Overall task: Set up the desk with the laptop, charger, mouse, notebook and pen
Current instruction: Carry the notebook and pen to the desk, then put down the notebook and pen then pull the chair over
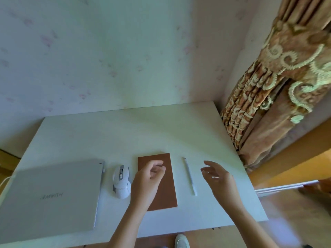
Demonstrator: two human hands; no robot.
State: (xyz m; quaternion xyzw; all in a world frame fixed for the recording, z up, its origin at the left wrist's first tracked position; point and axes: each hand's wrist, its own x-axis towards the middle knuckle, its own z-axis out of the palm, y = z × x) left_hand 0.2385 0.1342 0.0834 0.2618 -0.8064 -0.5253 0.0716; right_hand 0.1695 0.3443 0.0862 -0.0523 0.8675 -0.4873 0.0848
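A closed silver laptop (52, 196) lies at the desk's left front, with a white charger cable (5, 181) at its left edge. A white mouse (121, 181) sits just right of it. A brown notebook (166, 187) lies flat in the middle. A white pen (189, 176) lies to the notebook's right, pointing away from me. My left hand (146, 179) hovers over the notebook's left side, fingers loosely curled and holding nothing. My right hand (217, 178) hangs open in the air, right of the pen, not touching it.
The white desk (125, 133) stands against a pale patterned wall. A brown patterned curtain (279, 90) hangs close to the desk's right edge. A white shoe (181, 241) shows below the front edge, on a wooden floor.
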